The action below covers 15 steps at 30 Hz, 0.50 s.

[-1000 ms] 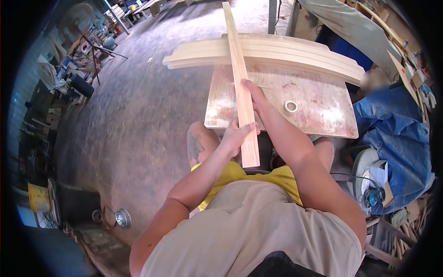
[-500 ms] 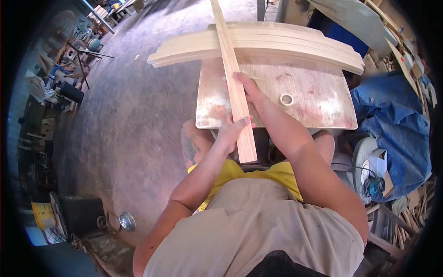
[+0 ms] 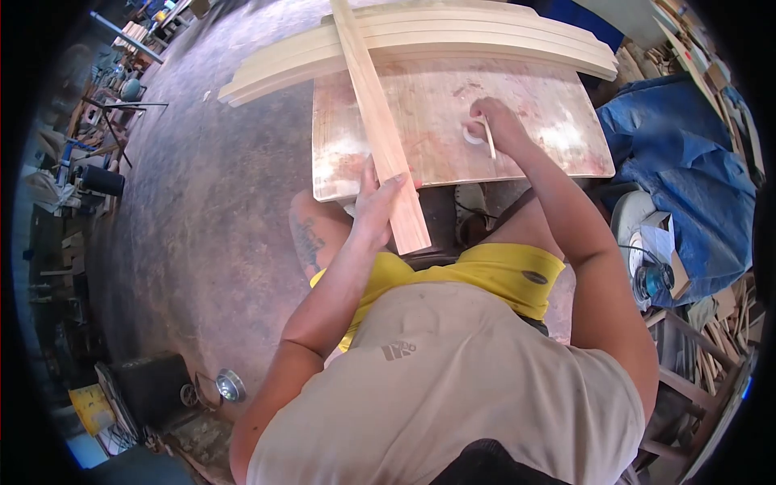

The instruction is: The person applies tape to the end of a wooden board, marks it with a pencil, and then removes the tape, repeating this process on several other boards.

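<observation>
My left hand (image 3: 375, 206) grips the near end of a long pale wooden board (image 3: 378, 121), thumb on top and fingers under it. The board slants away from me, its far part crossing over a stack of pale wooden strips (image 3: 493, 34). On the right side of the worktable (image 3: 541, 113), my right hand (image 3: 501, 125) is closed on a pale roll of tape (image 3: 490, 139), which is tilted up on its edge just above the tabletop. The fingers partly hide the roll.
To the right lie a blue tarp (image 3: 687, 162) and a sander-like power tool (image 3: 653, 280) with a cord. Scrap wood (image 3: 715, 356) is piled below them. A black bin (image 3: 149, 388) and a round metal lamp (image 3: 229, 385) stand on the floor at lower left.
My right hand has let go of the board, moved right and taken hold of the tape roll, tipping it up. My left hand still holds the board. The view has shifted.
</observation>
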### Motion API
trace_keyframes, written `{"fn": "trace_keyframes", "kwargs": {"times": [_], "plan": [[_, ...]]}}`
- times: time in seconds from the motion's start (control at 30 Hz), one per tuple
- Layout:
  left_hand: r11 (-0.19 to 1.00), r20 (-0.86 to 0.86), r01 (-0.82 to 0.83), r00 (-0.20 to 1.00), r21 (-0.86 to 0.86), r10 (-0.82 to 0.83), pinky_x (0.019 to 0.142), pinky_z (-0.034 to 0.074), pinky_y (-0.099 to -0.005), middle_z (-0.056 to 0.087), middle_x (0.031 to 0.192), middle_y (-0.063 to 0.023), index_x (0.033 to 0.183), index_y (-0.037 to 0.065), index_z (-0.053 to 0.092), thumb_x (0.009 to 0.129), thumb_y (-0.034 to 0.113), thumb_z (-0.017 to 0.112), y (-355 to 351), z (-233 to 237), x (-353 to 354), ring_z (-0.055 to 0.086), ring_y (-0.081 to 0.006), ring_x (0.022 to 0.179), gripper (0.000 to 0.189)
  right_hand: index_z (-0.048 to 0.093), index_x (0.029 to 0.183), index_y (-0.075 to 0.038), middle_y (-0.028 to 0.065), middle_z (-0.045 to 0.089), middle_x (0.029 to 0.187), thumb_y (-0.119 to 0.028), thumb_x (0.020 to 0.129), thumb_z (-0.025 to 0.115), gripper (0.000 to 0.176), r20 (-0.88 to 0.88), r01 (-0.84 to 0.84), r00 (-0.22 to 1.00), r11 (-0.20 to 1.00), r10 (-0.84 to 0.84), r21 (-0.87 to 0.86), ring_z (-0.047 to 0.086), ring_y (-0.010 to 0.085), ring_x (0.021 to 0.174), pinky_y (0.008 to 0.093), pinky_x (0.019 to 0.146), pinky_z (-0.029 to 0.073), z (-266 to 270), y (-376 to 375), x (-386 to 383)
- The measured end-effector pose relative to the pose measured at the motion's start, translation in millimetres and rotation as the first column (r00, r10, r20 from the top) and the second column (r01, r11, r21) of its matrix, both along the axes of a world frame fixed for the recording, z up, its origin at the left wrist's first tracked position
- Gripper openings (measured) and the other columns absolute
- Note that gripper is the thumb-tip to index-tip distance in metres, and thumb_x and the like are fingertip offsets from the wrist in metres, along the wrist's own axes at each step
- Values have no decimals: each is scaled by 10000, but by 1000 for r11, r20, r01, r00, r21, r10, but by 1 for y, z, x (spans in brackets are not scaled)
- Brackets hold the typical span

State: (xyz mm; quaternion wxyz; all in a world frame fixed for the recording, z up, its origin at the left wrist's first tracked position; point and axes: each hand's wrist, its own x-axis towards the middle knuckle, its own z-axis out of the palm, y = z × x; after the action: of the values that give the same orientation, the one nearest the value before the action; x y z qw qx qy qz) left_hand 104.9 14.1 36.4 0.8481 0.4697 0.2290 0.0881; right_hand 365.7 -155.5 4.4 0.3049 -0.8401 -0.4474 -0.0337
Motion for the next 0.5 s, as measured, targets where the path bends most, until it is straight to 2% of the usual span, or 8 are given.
{"fn": "trace_keyframes", "kwargs": {"times": [0.03,0.13,0.2,0.27,0.33,0.4,0.47,0.5], "plan": [[1000,49,0,999,-13,1,824,572,-366,586,1231,-156,1433,87,307,939,109,587,-2,0,-2,649,-250,1017,568,650,957,-79,130,644,1020,-210,827,740,206,58,13,998,996,-9,-84,618,366,1007,454,830,520,-1,-12,-7],[999,105,19,994,-49,-14,835,568,-382,578,1234,-164,1497,124,224,946,104,549,-4,-6,-8,644,-267,1028,640,649,953,-76,135,607,1104,-215,793,767,242,137,-42,990,999,44,-11,574,357,1116,464,901,499,-18,-25,-21],[997,108,30,994,-70,-22,839,566,-391,580,1227,-167,1528,140,179,952,106,531,-6,-9,-16,644,-277,1027,676,649,957,-74,143,608,1130,-212,787,772,251,150,-35,988,999,38,-23,575,360,1120,460,920,497,-28,-24,-25],[998,59,49,997,-49,-46,943,519,-415,528,1340,-175,1562,143,128,964,140,532,-6,-11,-22,595,-295,1146,721,648,961,-72,151,610,1155,-210,782,778,261,170,-31,985,999,36,-32,577,364,1125,457,939,495,-33,-21,-29],[999,72,-9,997,-40,12,1003,468,-428,483,1387,-182,1573,144,110,970,156,547,-2,-21,-29,534,-284,1229,745,637,995,-69,160,590,1273,-152,790,782,264,136,-124,985,984,107,128,550,366,1200,434,962,488,-25,-17,-48],[997,87,-65,994,-35,68,1064,417,-441,438,1433,-189,1585,144,92,976,173,562,2,-29,-33,473,-273,1312,771,639,988,-66,160,579,1304,-158,793,785,260,65,-193,981,960,183,202,546,361,1212,431,975,481,-2,-15,-75],[921,134,-170,982,349,131,1129,330,-411,392,1486,-188,1560,102,212,978,217,584,5,-32,-38,388,-256,1378,700,641,980,-62,161,567,1336,-164,796,789,257,-2,-251,965,928,262,276,541,356,1223,429,987,474,28,-13,-101],[921,136,-175,981,348,135,1129,330,-411,392,1486,-188,1560,102,212,978,217,584,6,-32,-40,388,-256,1378,700,644,974,-62,157,568,1337,-167,799,789,250,-6,-303,948,907,318,293,543,350,1219,426,992,468,41,-13,-111]]}}
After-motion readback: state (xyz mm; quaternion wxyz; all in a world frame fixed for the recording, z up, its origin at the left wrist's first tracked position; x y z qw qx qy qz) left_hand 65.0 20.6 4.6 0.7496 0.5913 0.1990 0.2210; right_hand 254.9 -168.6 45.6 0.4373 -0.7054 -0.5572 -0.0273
